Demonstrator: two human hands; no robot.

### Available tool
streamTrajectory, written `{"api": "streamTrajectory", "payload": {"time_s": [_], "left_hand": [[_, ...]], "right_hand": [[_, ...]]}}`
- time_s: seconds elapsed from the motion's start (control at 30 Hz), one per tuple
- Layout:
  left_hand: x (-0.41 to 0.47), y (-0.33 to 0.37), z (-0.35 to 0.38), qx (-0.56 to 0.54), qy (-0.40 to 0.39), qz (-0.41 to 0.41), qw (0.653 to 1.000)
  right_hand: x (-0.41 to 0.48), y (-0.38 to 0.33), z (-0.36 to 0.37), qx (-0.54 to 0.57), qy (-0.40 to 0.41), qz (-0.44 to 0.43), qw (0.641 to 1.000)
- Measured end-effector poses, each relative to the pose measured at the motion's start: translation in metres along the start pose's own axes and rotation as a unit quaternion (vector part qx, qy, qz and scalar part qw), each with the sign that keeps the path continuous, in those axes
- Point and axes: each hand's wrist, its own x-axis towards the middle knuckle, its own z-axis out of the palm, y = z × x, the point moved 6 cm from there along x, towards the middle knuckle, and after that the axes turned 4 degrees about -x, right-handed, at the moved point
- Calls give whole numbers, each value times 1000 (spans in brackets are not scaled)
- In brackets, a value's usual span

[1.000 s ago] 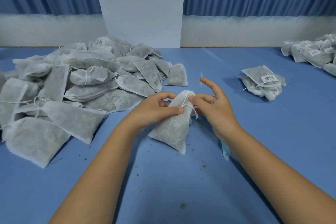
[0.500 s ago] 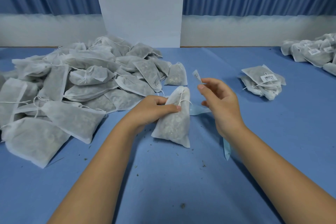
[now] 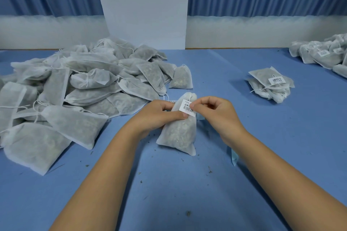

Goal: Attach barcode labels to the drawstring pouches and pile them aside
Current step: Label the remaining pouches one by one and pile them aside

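Grips one drawstring pouch [image 3: 178, 133] with the left hand [image 3: 159, 116], fingers curled behind the upper half and thumb laid across the front, at the middle of the table [image 3: 169, 193]; seems to rest its lower end there, neck tipped away. Pinches a barcode label [image 3: 187, 108] by its right edge with the right hand [image 3: 216, 112], laying it against the upper front of the pouch just below the gathered neck; cannot tell how much of it has stuck.

Looks light and soft: thin, white, half-transparent fabric over loose dried filling, likely to sag and shift under a fingertip. Probably needs backing from behind while pressing the label flat, or risks wrinkles and a lifted corner. Seems easiest to take by the neck under the drawstring, or flat across the filled belly; gives no sign of being fragile or slippery.

Leaves a big heap of unlabelled pouches [image 3: 84, 84] to the left, a small labelled pile [image 3: 270, 86] to the right, well apart, and more labelled ones [image 3: 323, 56] at the far right edge. Shows a pale blue backing strip [image 3: 234, 157] beside the right forearm.
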Motion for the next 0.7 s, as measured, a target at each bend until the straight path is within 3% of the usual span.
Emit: {"api": "streamTrajectory", "payload": {"time_s": [0.2, 0.37, 0.57, 0.63, 0.7], "left_hand": [[-4, 4, 5, 0, -15, 2, 1000], [1, 3, 2, -1, 65, -8, 998], [1, 2, 5, -44, 47, -1, 998], [3, 0, 8, -60, 41, -4, 997], [5, -2, 9, -71, 52, -5, 996]], "right_hand": [[-1, 2, 2, -68, 29, -36, 997], [-2, -1, 2, -76, 38, -51, 995], [0, 14, 8, 127, -67, 108, 984], [0, 16, 11, 201, -87, 130, 967], [0, 15, 10, 207, -79, 127, 967]]}}
